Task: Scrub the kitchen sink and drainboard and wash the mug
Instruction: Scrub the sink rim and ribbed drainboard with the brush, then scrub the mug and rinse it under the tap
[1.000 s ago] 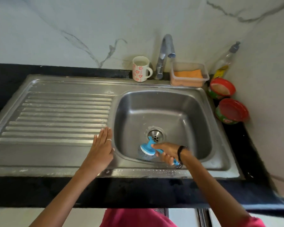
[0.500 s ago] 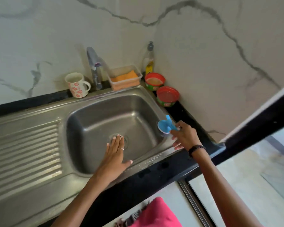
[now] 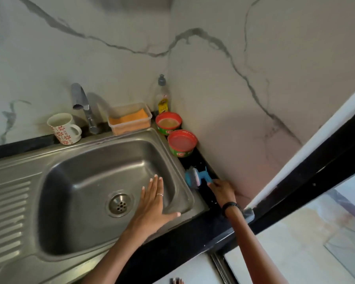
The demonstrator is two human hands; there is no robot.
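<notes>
Your right hand [image 3: 221, 190] grips the handle of a blue brush [image 3: 195, 178], its round grey-bristled head resting on the black worktop [image 3: 193, 232] strip between the sink [image 3: 94, 181] rim and the right wall. The handle's long axis runs right, toward the wall. Your left hand [image 3: 152, 206] lies open, fingers [image 3: 155, 184] straight, over the basin's right side. The floral mug [image 3: 63, 128] stands upright at the back edge, beside the tap [image 3: 84, 107].

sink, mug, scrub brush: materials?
Sink: looks like brushed stainless steel, grey with soft reflections and pressed drainboard ribs. Mug: probably glazed ceramic, off-white and glossy with a red flower print. Scrub brush: blue handle seems moulded plastic; its grey scrubbing head is too small to tell.
</notes>
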